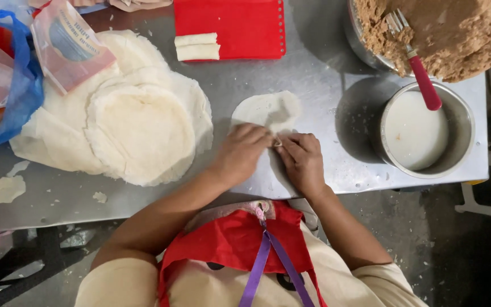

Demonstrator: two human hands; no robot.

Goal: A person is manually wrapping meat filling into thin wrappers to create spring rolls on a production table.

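Observed from beside the bench: the person stands at a steel table (313, 74), both forearms angled inward so that the hands meet near the front edge. The left hand (241, 152) lies knuckles up, fingers curled down and pressed onto the near edge of a thin round wrapper (268, 109) that lies flat on the table, just ahead of both hands. The right hand (303, 160) sits just beside it, also knuckles up, with its fingertips bent inward toward the left hand; between the two sets of fingertips a small fold of the wrapper shows, and both hands appear to pinch and press it. The far half of the wrapper lies open and bare. To the person's left, touching nothing in hand, rests a spread stack of round wrappers (140, 128), with an opened packet (69, 45) lying on its far edge and a blue plastic bag (18, 85) beside that. A red tray (245, 23) at the far side carries two finished rolls (197, 46). To the right stands a metal pot of white liquid (416, 133), and behind it a large bowl of brown filling (456, 31) with a red-handled fork (419, 68) stuck in it. Loose scraps (1, 190) lie at the left end.
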